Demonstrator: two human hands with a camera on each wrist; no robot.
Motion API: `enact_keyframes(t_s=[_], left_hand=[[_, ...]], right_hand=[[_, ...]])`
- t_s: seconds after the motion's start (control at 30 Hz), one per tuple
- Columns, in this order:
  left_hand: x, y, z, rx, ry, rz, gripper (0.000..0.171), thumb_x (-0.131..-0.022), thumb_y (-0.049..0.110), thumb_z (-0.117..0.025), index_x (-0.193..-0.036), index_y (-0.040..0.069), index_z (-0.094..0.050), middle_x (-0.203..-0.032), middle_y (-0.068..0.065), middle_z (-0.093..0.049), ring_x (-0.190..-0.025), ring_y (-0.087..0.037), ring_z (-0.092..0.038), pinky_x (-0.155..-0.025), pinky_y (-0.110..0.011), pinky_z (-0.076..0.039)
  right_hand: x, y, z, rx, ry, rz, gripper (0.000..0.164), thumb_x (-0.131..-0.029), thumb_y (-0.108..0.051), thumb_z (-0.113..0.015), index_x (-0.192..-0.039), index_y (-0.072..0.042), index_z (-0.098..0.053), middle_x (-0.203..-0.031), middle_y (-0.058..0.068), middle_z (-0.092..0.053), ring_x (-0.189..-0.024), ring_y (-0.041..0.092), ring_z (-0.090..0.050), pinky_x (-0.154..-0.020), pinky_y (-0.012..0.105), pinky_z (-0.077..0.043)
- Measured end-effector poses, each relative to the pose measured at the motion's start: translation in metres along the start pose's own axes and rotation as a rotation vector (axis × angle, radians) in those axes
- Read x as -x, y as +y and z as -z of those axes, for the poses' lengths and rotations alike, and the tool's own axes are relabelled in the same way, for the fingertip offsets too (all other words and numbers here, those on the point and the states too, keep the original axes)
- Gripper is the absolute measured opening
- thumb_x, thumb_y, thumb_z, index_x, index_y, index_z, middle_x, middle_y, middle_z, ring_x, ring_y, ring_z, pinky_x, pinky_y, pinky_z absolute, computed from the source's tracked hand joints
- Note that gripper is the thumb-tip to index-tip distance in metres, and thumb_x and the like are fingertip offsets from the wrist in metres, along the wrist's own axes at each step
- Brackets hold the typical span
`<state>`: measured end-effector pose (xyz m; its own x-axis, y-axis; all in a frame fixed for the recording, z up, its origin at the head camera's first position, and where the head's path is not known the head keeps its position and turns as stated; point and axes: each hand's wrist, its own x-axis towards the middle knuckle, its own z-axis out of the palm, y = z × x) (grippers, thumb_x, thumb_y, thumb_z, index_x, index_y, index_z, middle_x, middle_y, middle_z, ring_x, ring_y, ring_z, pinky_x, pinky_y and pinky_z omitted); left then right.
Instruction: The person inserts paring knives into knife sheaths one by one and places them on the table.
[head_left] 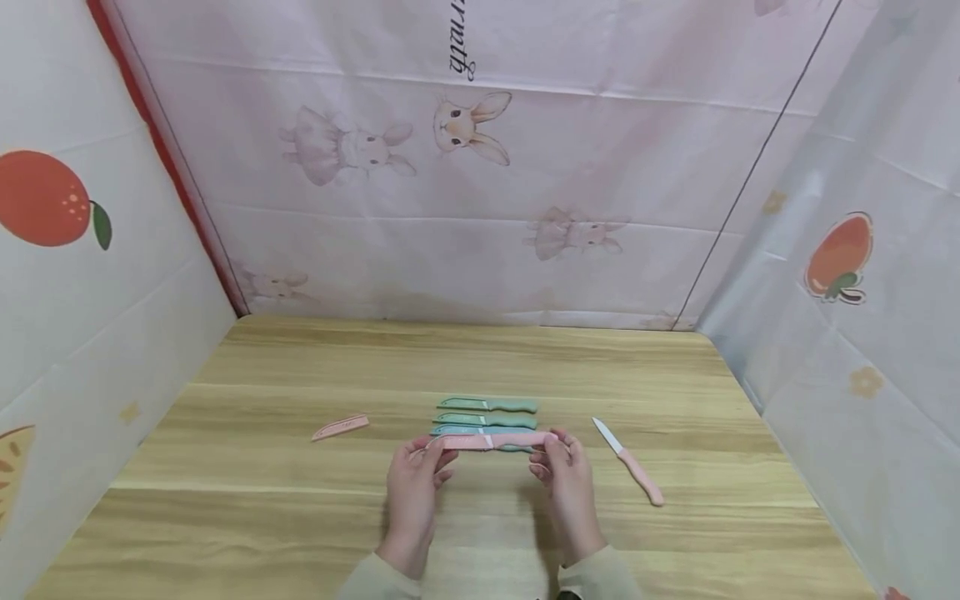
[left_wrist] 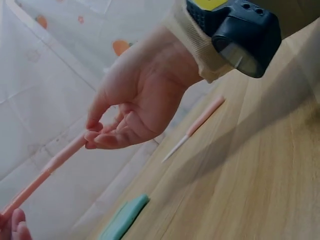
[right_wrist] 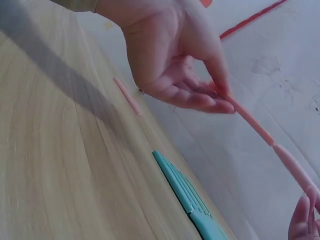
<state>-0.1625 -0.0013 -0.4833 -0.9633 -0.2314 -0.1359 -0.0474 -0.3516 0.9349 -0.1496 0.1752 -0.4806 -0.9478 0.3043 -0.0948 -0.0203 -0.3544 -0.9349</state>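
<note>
A pink knife in its pink sheath (head_left: 465, 442) is held level above the table. My left hand (head_left: 411, 496) pinches the sheath's tip end, and my right hand (head_left: 572, 496) pinches the end of the handle (left_wrist: 67, 150). In the right wrist view, the left hand (right_wrist: 167, 60) has thumb and fingers closed on that tip. Behind the held knife lie sheathed green knives (head_left: 513, 406) and blue ones (head_left: 448, 431), stacked in a row and partly hidden by it. Right of the hands lies a bare pink knife (head_left: 637, 477), blade pointing away.
An empty pink sheath (head_left: 341, 427) lies on the wooden table (head_left: 247, 500), left of the row. Printed cloth walls (head_left: 360, 250) enclose the table at the back and both sides. A dark camera (left_wrist: 247, 37) is strapped to the right wrist.
</note>
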Motion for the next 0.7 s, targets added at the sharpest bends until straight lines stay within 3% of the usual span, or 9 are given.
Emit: enact_keyframes(t_s=[0.17,0.3,0.4,0.53,0.7], left_hand=[[-0.003,0.0,0.002,0.04,0.089,-0.014,0.029,-0.091,0.013,-0.061,-0.108,-0.006,-0.047,-0.095,-0.019,-0.068,-0.077,-0.018,-0.069,-0.064,-0.027,-0.057],[-0.003,0.0,0.002,0.032,0.132,-0.025,0.027,-0.09,0.013,-0.062,-0.108,-0.007,-0.056,-0.098,-0.019,-0.068,-0.08,-0.018,-0.069,-0.068,-0.031,-0.057],[-0.003,0.0,0.003,0.015,0.144,-0.053,0.027,-0.091,0.012,-0.062,-0.108,-0.007,-0.059,-0.1,-0.02,-0.067,-0.082,-0.017,-0.069,-0.069,-0.032,-0.057],[-0.005,0.0,0.007,-0.022,0.098,-0.09,0.029,-0.094,0.013,-0.057,-0.113,-0.009,-0.057,-0.106,-0.022,-0.065,-0.087,-0.019,-0.068,-0.068,-0.03,-0.057],[-0.006,0.0,0.014,-0.149,-0.063,-0.055,0.042,-0.096,0.012,-0.049,-0.134,-0.006,-0.042,-0.111,-0.019,-0.064,-0.091,-0.023,-0.067,-0.074,-0.033,-0.056]], right_hand=[[-0.002,0.002,0.0,0.075,0.063,0.018,0.035,-0.096,-0.019,-0.053,-0.118,0.004,-0.037,-0.091,0.007,-0.067,-0.07,0.009,-0.06,-0.063,0.021,-0.053],[-0.001,0.003,-0.001,0.141,0.088,0.024,0.032,-0.097,-0.019,-0.051,-0.118,0.003,-0.039,-0.095,0.01,-0.067,-0.066,0.01,-0.06,-0.061,0.023,-0.052],[0.0,0.003,-0.002,0.196,0.06,0.01,0.033,-0.098,-0.017,-0.049,-0.123,0.001,-0.037,-0.097,0.011,-0.068,-0.066,0.011,-0.06,-0.062,0.025,-0.052],[0.001,0.002,-0.002,0.244,-0.005,-0.034,0.041,-0.096,-0.014,-0.048,-0.131,0.0,-0.03,-0.097,0.012,-0.068,-0.067,0.013,-0.061,-0.062,0.025,-0.051],[0.002,0.004,0.001,0.305,-0.078,-0.092,0.048,-0.096,-0.015,-0.046,-0.136,0.001,-0.023,-0.091,0.01,-0.068,-0.066,0.014,-0.059,-0.058,0.024,-0.049]])
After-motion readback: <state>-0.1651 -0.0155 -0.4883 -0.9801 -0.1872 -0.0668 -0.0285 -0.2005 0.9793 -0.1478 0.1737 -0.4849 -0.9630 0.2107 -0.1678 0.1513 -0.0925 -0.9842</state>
